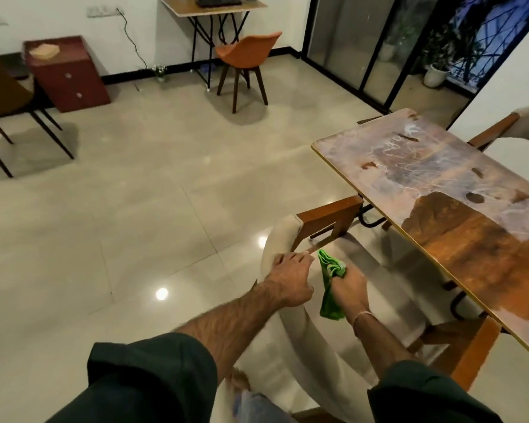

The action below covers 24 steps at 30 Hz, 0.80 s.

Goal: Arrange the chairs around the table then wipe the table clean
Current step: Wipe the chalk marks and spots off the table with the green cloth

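Right, the person stands behind the cream chair (300,328), which sits at about five o'clock from the middle of the view, its seat partly under the long edge of the table (440,184). The left hand (290,280) is curled over the top of the backrest, fingers wrapped round the rim. That looks like a steering grip for nudging the chair square to the table. The right hand (350,290) is just beside it, inside the backrest's curve, fingers closed round a bunched green cloth (330,288). Carrying the cloth there probably keeps it ready without needing to set it down, though it leaves that hand little use on the chair.

The table runs from two o'clock down to four o'clock. Whitish streaks and dark spots cover its far half, while the near part shows a cleaner brown patch. So most of the wiping appears to be ahead.

A second chair (501,129) shows at two o'clock, beyond the table's far side and cut off by the frame. An orange chair (248,53) stands well apart at twelve o'clock, by a small desk (211,7). A dark chair (0,93) waits at ten o'clock. Whether those two belong at this table cannot be told.
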Tool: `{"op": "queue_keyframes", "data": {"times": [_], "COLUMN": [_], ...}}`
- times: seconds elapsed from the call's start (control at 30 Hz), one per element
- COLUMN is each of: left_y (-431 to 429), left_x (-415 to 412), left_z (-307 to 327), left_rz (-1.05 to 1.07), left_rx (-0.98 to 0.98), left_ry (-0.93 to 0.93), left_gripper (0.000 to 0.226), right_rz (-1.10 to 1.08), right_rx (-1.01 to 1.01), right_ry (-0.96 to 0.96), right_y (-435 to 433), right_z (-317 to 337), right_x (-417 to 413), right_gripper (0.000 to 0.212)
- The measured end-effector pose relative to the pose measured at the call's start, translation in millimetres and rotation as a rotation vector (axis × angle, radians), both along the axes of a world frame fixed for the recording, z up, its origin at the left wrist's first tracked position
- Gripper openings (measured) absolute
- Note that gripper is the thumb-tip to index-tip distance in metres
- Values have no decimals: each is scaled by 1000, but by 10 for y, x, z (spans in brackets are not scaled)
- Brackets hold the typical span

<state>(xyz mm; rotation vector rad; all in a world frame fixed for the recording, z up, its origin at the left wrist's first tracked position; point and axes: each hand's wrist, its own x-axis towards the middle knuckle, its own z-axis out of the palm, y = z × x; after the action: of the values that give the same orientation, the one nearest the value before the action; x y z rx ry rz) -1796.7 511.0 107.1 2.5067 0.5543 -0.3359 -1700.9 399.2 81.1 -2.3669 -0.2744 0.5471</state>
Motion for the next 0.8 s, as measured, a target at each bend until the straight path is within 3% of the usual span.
{"op": "queue_keyframes", "data": {"times": [0.3,0.57,0.8], "left_y": [582,1554,1730], "left_x": [141,957,1805], "left_z": [-92,-169,-275], "left_rz": [-140,-364,-558], "left_rx": [-16,10,27], "left_ry": [-55,3,42], "left_gripper": [73,65,66], "right_rz": [-115,-387,-573], "right_rx": [31,72,74], "right_ry": [7,73,104], "right_y": [628,1263,1203], "right_z": [-123,-284,-175], "right_x": [101,531,938], "right_gripper": [16,23,25]}}
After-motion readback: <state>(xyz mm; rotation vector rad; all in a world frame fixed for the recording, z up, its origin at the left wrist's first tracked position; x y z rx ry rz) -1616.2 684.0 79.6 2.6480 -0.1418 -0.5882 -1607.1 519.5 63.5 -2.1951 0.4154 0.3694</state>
